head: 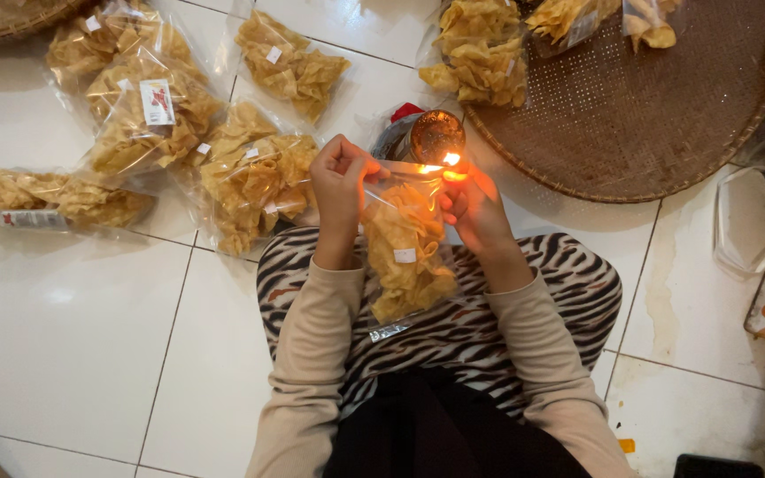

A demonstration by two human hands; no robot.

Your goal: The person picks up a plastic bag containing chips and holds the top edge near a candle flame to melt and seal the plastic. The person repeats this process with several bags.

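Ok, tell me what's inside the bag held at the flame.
The clear bag holds yellow fried chips and a small white label. Left hand and right hand pinch its top edge by the flame; the fingers cover part of that edge.

clear chip bag [405,252] — small white label, over lap | labelled clear bags [148,111] — floor, upper left

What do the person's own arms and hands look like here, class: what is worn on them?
Both arms wear long, plain beige knit sleeves, the left sleeve and the right sleeve, loose-fitting and softly creased, ending in cuffs at the wrists. The left hand and right hand are bare: no gloves, and no rings, watch or bracelets can be seen.
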